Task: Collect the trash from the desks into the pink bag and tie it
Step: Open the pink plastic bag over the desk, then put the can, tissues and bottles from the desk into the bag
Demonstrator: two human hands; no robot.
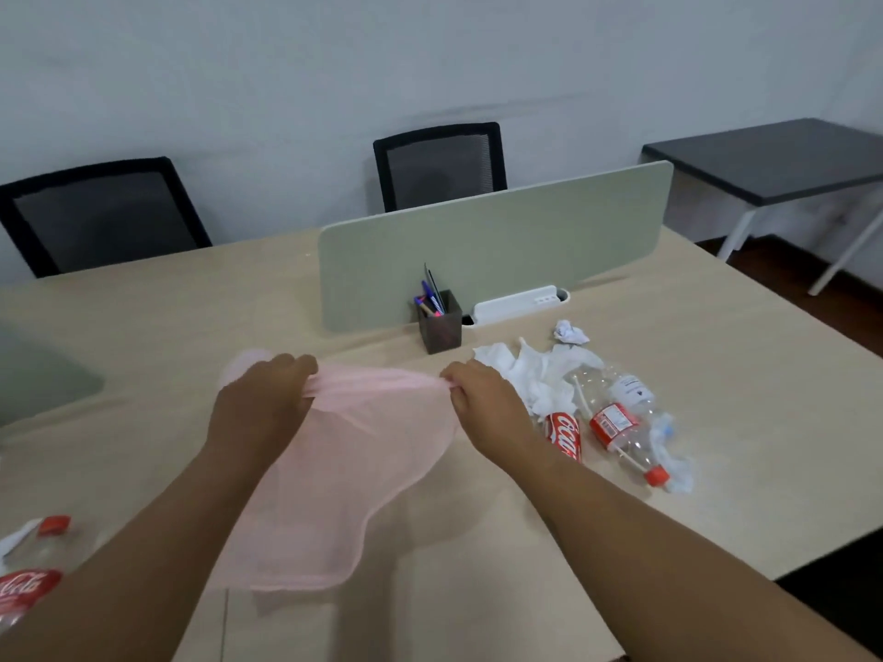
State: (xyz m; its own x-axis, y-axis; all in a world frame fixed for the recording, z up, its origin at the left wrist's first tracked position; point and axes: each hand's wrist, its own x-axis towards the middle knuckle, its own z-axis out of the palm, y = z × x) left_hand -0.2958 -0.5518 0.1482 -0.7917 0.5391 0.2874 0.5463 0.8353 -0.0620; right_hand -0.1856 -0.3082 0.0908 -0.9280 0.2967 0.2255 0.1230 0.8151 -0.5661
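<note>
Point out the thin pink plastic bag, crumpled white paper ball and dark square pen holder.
thin pink plastic bag (344, 470): head view, flat middle panel.
crumpled white paper ball (570, 333): head view, its centre.
dark square pen holder (440, 329): head view, front wall.

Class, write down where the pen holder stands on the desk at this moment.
In the head view, the dark pen holder stands mid-frame, at the foot of the green divider panel, just left of the white socket box.
</note>
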